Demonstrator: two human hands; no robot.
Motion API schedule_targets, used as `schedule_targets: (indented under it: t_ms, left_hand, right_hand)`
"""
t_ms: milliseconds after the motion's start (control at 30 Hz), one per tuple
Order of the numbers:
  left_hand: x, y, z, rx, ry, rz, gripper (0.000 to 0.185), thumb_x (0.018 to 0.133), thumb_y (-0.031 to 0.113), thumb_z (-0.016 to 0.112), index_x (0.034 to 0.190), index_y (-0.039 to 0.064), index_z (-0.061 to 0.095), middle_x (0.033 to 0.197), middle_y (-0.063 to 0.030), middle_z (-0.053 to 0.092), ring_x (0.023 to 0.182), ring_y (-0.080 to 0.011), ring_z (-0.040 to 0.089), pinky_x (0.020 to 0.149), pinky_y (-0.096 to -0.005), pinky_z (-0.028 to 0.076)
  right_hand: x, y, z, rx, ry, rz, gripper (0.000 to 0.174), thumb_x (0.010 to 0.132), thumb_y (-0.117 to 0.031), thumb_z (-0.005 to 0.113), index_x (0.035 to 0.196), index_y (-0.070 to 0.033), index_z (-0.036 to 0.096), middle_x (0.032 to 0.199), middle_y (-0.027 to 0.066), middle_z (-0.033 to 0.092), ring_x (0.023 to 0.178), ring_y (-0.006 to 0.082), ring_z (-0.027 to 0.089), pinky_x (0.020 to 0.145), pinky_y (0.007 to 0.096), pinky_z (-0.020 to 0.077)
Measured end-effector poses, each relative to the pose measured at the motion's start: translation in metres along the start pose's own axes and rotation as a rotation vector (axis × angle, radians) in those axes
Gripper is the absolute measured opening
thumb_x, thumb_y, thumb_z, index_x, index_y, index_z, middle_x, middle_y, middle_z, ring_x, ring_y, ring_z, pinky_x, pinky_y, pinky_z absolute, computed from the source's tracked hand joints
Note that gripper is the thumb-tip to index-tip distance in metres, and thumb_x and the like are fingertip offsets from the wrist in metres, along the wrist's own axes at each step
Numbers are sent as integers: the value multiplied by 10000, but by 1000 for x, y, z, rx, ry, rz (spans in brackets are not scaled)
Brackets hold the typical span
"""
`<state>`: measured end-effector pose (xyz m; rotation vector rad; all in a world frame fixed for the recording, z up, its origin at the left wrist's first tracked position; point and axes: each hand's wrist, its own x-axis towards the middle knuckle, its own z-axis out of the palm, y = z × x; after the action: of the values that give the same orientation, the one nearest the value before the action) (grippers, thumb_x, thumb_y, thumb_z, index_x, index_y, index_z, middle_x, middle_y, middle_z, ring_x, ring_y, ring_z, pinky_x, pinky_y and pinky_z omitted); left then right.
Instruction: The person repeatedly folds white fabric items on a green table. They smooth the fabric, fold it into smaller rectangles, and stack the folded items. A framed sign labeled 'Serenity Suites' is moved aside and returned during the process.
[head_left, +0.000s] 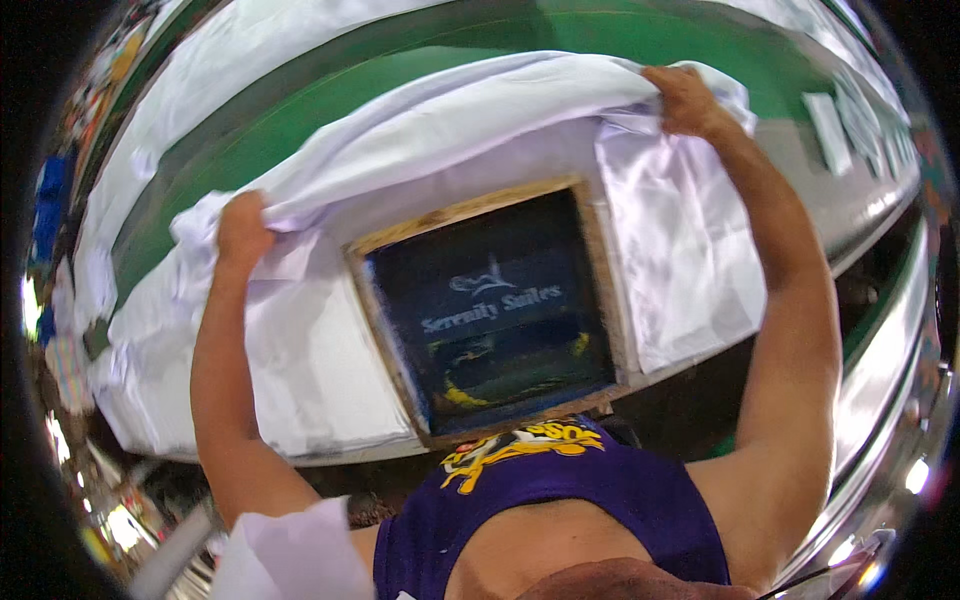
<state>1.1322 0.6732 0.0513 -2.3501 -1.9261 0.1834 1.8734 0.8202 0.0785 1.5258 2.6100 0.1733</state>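
A length of shiny white fabric (457, 124) is bunched along its far side and stretches between my two hands. My left hand (245, 232) grips the bunched fabric at the left. Farther out at the right, my right hand (684, 101) grasps the same bunch. Between my arms a wooden-framed printing screen (469, 211) rests tilted on white cloth close to my body. Its dark mesh (517, 360) bears lettering, a small emblem and yellow marks. A flat white panel of cloth (322, 360) lies left of the frame, and a glossy fold (675, 247) lies to its right.
Beyond the fabric runs a green table surface (420, 71), with more white cloth (247, 52) along its far side. Pale strips (829, 133) lie at the far right. A white sheet-like piece (289, 551) covers part of my left upper arm.
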Motion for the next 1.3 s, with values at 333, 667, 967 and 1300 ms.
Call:
schedule_targets:
  t_ms: [333,667,967,1300]
  left_hand:
    - [-24,31,-22,-342,70,20,417,730,142,817,1084,40,623,1370,-210,565,1314,-412,511,1099,-485,426]
    - [89,200,-37,-42,47,520,789,914,506,705,1595,292,367,1648,-125,350,1479,-393,373,1208,-585,280]
    - [-18,23,55,105,80,-257,903,961,732,442,1639,163,260,1702,-116,246,1534,-418,259,1211,-667,160]
    - [-17,28,-1,-283,164,-290,816,1011,638,459,1599,83,350,1654,-200,324,1532,-407,277,1230,-603,176]
  right_hand:
    - [-49,-13,16,590,94,196,561,868,-210,611,1396,-29,554,1309,213,612,1284,405,543,1170,455,364]
    - [57,-196,-18,-123,-77,-152,693,1050,-629,311,1614,-228,329,1681,144,280,1543,380,263,1243,634,121]
    - [-3,-67,72,43,180,309,771,1017,-703,328,1600,-201,371,1668,155,313,1544,356,274,1249,591,117]
    - [-90,-95,-3,132,550,168,642,1046,-446,504,1597,-149,359,1663,161,313,1554,324,263,1263,544,153]
